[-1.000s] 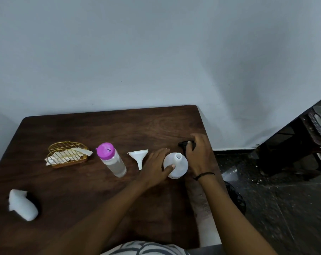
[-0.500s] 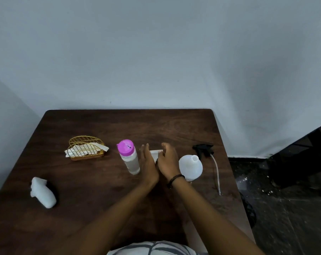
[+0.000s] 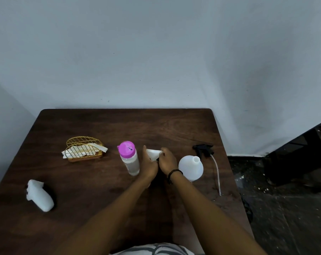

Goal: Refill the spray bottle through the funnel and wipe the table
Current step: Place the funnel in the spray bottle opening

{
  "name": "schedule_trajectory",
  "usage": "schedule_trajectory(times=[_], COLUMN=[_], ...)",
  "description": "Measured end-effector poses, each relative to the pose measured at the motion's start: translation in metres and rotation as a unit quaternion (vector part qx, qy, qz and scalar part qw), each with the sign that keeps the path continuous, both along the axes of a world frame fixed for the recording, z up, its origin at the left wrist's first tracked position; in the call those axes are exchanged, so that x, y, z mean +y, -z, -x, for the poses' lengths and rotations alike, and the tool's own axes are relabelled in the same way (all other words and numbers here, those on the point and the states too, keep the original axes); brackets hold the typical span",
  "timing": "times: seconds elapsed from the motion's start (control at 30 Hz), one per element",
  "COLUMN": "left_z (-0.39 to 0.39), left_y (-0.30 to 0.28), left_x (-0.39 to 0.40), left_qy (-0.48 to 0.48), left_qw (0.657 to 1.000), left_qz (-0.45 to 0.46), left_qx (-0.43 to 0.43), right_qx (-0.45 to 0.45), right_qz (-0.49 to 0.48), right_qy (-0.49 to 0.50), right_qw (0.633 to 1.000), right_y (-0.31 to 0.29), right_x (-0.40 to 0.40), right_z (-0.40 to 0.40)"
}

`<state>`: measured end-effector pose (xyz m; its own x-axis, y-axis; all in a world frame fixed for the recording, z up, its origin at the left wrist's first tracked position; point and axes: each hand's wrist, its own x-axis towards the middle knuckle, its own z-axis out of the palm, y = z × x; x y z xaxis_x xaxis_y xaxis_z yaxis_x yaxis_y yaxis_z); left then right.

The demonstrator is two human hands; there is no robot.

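Since a moment ago both hands have closed further on the white funnel point(image 3: 152, 153) at frame centre: left hand point(image 3: 150, 165) and right hand point(image 3: 167, 161) pinch it between the pink-capped bottle point(image 3: 129, 158) and the open spray bottle point(image 3: 191, 167) on the counter point(image 3: 93, 183).

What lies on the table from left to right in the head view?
White cloth → gold wire basket → pink-capped bottle → left hand → right hand, both holding the white funnel → open white spray bottle → black spray head.
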<state>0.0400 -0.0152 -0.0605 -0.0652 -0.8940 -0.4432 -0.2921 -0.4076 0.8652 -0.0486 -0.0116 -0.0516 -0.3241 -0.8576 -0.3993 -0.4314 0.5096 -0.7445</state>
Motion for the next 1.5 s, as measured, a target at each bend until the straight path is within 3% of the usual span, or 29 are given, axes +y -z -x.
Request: schedule_trajectory(times=[0.17,0.37,0.57,0.73,1.17,1.5], left_z=[0.012,0.032,0.054,0.072,0.08,0.075], left_y=[-0.022,-0.065,-0.101,-0.108,-0.09,-0.077], left_x=[-0.012,-0.031,-0.032,-0.011,0.03,0.035], left_qy=[-0.099,-0.2,-0.164,-0.115,0.005,0.014], left_qw=[0.991,0.954,0.941,0.941,0.969,0.973], left_qz=[0.068,0.156,0.116,0.054,0.132,0.175], left_qx=[0.056,0.158,0.271,0.313,0.207,0.152], right_qx=[-0.044,-0.026,-0.184,-0.172,-0.219,-0.186], right_qz=[0.088,0.183,0.229,0.267,0.299,0.29], right_qy=[0.054,0.086,0.162,0.167,0.249,0.231], right_qw=[0.994,0.979,0.942,0.933,0.895,0.91], right_y=[-0.034,-0.093,-0.129,-0.129,-0.098,-0.082], right_x=[-0.012,-0.027,-0.001,0.035,0.095,0.1], right_z=[-0.003,0.022,0.063,0.089,0.103,0.098])
